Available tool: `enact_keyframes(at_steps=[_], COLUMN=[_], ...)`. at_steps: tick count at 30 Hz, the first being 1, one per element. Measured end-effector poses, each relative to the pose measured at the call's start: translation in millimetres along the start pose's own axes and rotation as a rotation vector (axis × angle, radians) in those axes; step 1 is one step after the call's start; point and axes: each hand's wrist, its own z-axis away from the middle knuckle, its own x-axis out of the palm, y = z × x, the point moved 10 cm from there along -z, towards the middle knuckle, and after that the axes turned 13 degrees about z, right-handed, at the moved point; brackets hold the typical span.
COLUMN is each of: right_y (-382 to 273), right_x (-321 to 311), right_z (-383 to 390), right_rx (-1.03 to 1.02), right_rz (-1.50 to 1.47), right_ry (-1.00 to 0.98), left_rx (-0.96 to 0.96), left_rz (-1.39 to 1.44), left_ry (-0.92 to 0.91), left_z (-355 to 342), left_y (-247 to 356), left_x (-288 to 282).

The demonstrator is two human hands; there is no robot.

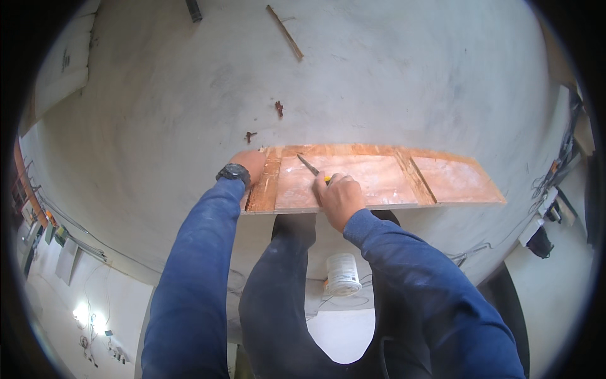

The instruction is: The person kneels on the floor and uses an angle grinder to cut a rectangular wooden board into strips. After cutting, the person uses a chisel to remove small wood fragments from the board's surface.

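A long wooden board [372,183] lies across in front of my legs. Pale pinkish panels cover much of it, with rough orange-brown wood showing along its far edge and in cross strips. My right hand [343,197] is closed around a hand tool with a narrow tapered blade [307,165] and a bit of yellow on its handle. The blade points forward and left over the middle panel; whether its tip touches cannot be told. My left hand [254,165], below a black wristwatch [233,172], is at the board's left end, its fingers hidden.
Two small brown scraps [279,109] and a thin wooden strip [285,33] lie on the grey floor [391,82] beyond the board. A white bucket [343,275] stands between my legs. Cables and assorted items line the right side, near a black bag [540,243].
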Motion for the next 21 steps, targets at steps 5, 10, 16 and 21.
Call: enact_keyframes(at_steps=[5, 10, 16, 21], right_y=[3, 5, 7, 9], right_x=[6, 9, 7, 8], right_z=[0, -3, -1, 0], right_rx=[-0.003, -0.009, -0.037, -0.073], right_rz=[-0.123, -0.193, -0.2, -0.255], right_ry=[0.063, 0.079, 0.085, 0.053], left_rx=[-0.091, -0.151, 0.265, -0.197], left_rz=[0.171, 0.348, 0.049, 0.291], left_ry=[0.083, -0.053, -0.172, -0.154], left_z=[-10, -37, -72, -75], left_y=[-25, -53, -38, -71], left_x=[-15, 1, 36, 45])
